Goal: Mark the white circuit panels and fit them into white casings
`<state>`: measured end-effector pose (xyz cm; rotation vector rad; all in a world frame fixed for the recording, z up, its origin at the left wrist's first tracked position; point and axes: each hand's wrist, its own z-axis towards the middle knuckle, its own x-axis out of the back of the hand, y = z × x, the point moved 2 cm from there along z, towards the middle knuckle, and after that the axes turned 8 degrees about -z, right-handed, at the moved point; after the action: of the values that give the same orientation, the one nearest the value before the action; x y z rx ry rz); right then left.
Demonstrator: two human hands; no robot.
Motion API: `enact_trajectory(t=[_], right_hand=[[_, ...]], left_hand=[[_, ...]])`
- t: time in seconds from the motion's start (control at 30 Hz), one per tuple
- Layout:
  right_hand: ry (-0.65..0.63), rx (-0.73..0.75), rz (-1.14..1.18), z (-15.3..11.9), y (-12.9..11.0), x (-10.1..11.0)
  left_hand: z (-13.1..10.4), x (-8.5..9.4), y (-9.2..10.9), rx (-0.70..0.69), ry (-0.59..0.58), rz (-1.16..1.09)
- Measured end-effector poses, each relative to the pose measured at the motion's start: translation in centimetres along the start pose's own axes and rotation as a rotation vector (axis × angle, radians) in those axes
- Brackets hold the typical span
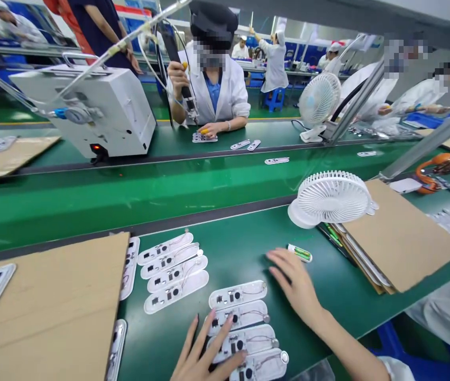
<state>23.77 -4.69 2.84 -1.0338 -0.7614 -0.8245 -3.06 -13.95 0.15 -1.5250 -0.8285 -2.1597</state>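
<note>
My left hand (211,352) lies with fingers spread over a column of long white plastic casings (244,312), its fingertips on or just above them. Each casing holds a small circuit board, a round black part and thin wires leading to a small disc. My right hand (294,286) is held over the green bench to the right of this column, fingers stretched out and apart, with nothing seen in it. Just beyond its knuckles lies a small green-and-white cylinder (300,253), perhaps a battery. A second group of similar casings (177,272) sits farther left.
Cardboard sheets (70,307) lie at left, and stacked cardboard (403,238) at right. A white fan (333,198) stands on the far bench edge. Past a green conveyor (129,196) are a white machine box (85,111) and a co-worker (220,95) holding a black tool.
</note>
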Motion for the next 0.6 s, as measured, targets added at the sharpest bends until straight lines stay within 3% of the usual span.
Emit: enact_trajectory(t=[0.1,0.17,0.47,0.6], right_hand=[[-0.277,0.265,0.149,-0.2,-3.7,-1.4],[-0.374,0.314,0.182,0.0,-4.6,-2.2],[-0.359,0.247,0.155,4.3,-1.4,-3.3],[-0.347,0.22,0.135,5.4,-0.9,-2.9]], left_hand=[[0.5,0.9,-0.9,-0.042,-0.025,0.034],[1.4,1.1,-0.9,0.002,-0.033,0.042],[6.5,-0.3,-1.1,0.132,0.078,-0.089],[8.3,0.8,-2.7,0.136,0.104,-0.168]])
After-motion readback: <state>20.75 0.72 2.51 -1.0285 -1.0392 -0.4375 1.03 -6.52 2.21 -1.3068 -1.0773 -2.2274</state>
